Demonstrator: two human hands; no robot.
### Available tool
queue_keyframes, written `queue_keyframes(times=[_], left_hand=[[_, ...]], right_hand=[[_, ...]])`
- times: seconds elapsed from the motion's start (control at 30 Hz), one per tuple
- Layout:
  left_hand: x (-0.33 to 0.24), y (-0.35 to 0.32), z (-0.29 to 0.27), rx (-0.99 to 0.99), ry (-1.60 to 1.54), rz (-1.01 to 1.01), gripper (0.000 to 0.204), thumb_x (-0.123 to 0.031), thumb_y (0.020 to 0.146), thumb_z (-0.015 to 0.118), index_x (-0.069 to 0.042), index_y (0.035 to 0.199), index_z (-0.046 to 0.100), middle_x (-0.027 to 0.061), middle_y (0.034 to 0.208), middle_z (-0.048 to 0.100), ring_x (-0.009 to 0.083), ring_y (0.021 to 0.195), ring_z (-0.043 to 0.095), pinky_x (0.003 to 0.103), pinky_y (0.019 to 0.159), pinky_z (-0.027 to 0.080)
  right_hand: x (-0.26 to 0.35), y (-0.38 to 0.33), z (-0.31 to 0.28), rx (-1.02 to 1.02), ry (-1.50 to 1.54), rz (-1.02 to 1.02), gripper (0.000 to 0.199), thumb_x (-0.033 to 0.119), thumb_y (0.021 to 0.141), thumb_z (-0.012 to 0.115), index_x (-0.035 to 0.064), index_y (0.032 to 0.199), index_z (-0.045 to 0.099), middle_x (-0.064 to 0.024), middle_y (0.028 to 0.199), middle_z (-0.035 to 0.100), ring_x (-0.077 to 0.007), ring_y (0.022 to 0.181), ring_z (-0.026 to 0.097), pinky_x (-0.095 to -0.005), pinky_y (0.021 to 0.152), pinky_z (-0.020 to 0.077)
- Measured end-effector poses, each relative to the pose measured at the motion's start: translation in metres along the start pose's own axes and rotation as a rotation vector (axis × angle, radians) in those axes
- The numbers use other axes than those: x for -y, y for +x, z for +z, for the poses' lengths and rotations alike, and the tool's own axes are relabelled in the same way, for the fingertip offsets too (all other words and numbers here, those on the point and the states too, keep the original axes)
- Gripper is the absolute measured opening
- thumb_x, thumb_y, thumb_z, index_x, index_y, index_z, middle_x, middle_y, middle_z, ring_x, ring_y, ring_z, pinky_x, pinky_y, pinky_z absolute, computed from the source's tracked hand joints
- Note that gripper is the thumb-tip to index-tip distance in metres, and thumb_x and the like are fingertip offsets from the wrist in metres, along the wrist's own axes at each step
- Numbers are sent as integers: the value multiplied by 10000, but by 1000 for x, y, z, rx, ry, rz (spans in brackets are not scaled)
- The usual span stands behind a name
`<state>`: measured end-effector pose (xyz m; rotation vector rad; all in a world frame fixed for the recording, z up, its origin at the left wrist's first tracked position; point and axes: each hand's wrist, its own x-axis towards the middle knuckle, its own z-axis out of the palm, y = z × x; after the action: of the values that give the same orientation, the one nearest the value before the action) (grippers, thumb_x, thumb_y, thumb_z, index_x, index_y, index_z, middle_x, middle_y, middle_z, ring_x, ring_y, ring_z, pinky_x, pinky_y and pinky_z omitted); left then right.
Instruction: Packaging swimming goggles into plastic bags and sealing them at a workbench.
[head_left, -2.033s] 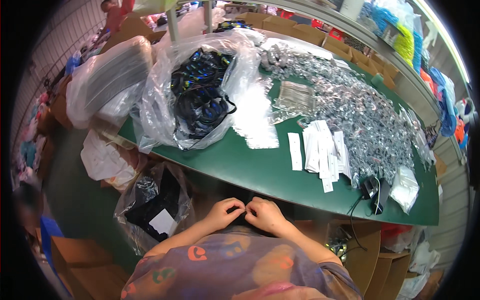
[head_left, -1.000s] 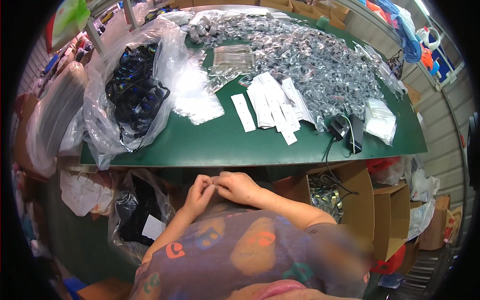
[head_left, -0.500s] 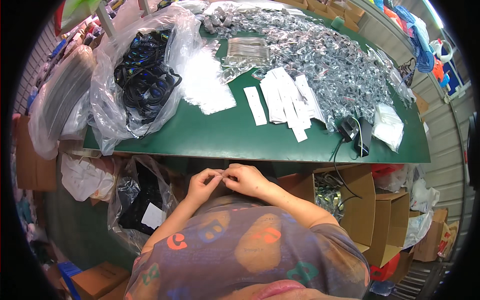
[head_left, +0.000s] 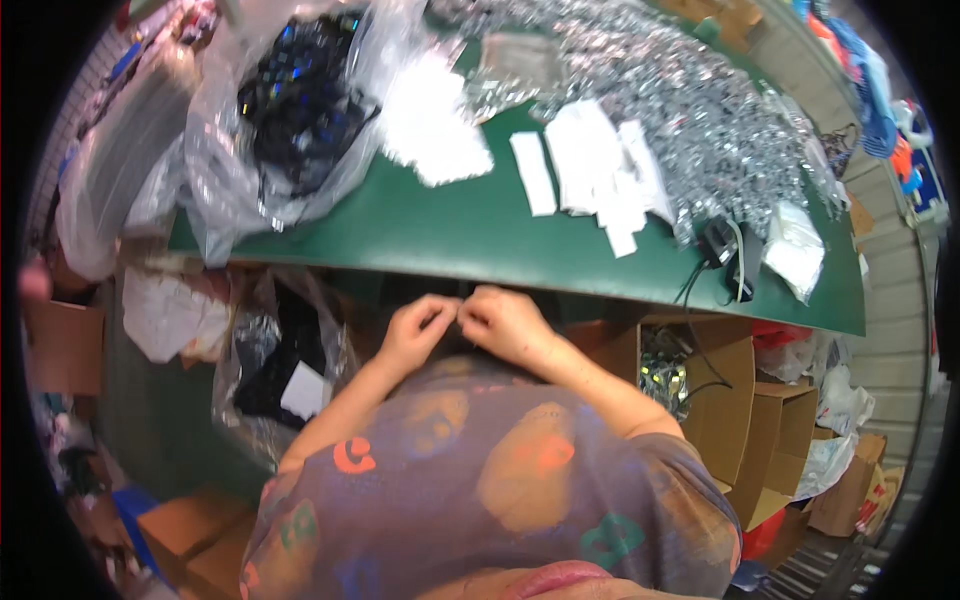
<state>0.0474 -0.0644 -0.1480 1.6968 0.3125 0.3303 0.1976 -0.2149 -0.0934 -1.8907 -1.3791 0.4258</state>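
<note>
My left hand (head_left: 421, 330) and my right hand (head_left: 503, 322) meet at the fingertips, just below the near edge of the green table (head_left: 400, 225). Both are closed in a pinch, thumbs against fingers. Whatever is between them is too small or too blurred to make out. On the tabletop beyond lie a stack of white cards (head_left: 588, 165) and one separate white card (head_left: 533, 174). Left of these spreads a pile of white slips (head_left: 432, 120). A big clear plastic bag (head_left: 215, 190) holds dark, shiny strap-like items (head_left: 305, 110).
A heap of small clear-wrapped pieces (head_left: 690, 120) covers the far right of the table. Near its right edge lie a black adapter with a cable (head_left: 717, 242) and a white packet (head_left: 795, 250). Below stand an open cardboard box (head_left: 715, 420) and a bag of black items (head_left: 285, 365).
The view has tilted and blurred, so the table sits higher and slightly turned. My hands stay together in front of me, fingertips still pinched, with the left wrist a little straighter.
</note>
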Motion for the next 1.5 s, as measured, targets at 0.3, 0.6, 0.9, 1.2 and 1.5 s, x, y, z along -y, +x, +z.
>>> queue_keyframes(times=[0.3,0.6,0.9,1.2,1.5], left_hand=[[8,11,1,24,-158,-40,143,-113,1017,638,7,1084,677,69,1090,739,120,1006,665,286,910,528],[8,5,1,19,-180,-53,149,-123,1014,644,-1,1090,684,73,1113,735,122,1015,663,287,918,526],[12,5,0,39,-304,-26,124,-68,990,655,-6,1098,656,85,1152,720,118,1026,654,294,929,528],[-1,6,-10,79,-431,-183,78,-101,1002,648,-27,1008,674,108,1214,708,148,1111,636,332,1021,488],[6,3,-6,56,-619,-290,86,-128,1013,631,-56,1012,679,113,1178,713,183,1154,629,357,1068,452]], right_hand=[[-25,2,2,157,345,273,160,135,924,685,18,1017,746,-46,873,659,-113,765,610,-283,702,500],[-23,-1,7,192,450,408,187,158,943,688,9,1038,749,-13,873,672,-78,780,597,-262,716,498],[-21,0,12,126,397,356,123,119,912,704,9,960,729,-16,835,656,-83,732,581,-269,667,482],[-7,3,1,103,166,220,111,110,848,712,24,919,712,-52,799,608,-147,707,608,-290,654,493],[-2,2,-14,167,83,201,178,186,802,681,28,877,712,-98,813,637,-288,748,663,-399,693,516]])
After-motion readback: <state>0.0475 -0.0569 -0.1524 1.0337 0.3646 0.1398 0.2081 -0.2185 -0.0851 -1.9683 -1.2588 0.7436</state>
